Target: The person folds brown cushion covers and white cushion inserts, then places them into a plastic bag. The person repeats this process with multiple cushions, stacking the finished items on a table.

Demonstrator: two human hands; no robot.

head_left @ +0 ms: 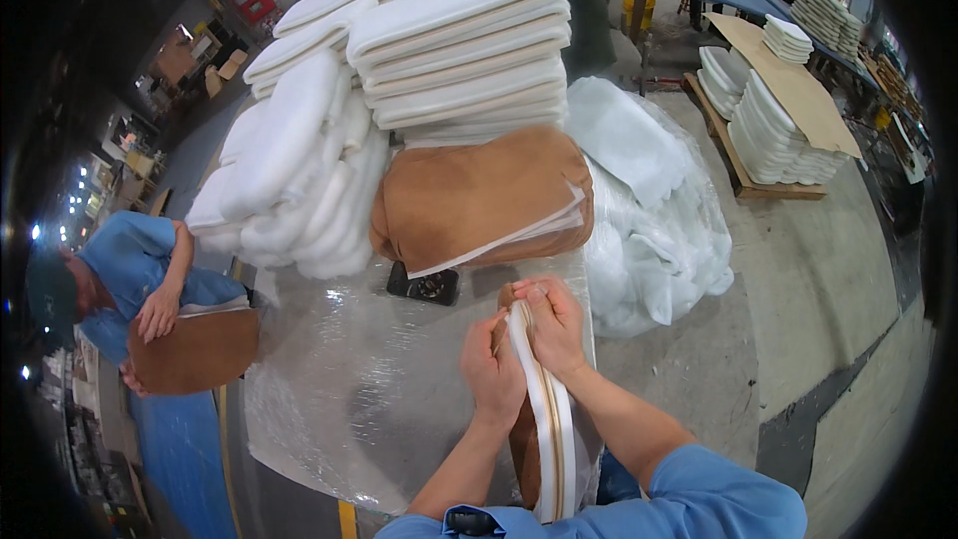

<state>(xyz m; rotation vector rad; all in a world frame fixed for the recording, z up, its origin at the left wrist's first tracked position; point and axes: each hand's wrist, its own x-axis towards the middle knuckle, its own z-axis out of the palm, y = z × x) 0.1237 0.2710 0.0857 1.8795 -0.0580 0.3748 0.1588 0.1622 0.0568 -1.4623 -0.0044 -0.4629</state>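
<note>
A brown cushion cover (525,444) stands on edge in front of my body, its long side running from my chest toward the table. Along its upward edge runs a white band (547,409) with a tan line down the middle. My left hand (494,369) grips the far end from the left, its fingers curled. From the right, my right hand (552,324) is closed on the same end, close to the left hand's fingertips. What lies under the fingers is hidden. Beyond my hands, a stack of brown covers (479,190) with white edges lies on the plastic-wrapped table (349,389).
A black phone (424,283) lies before the brown stack. White padding sheets (464,40) are piled behind, with more white padding (654,230) in clear plastic to the right. At left, another person (150,269) holds a brown cover (195,354). A loaded pallet (778,185) stands far right.
</note>
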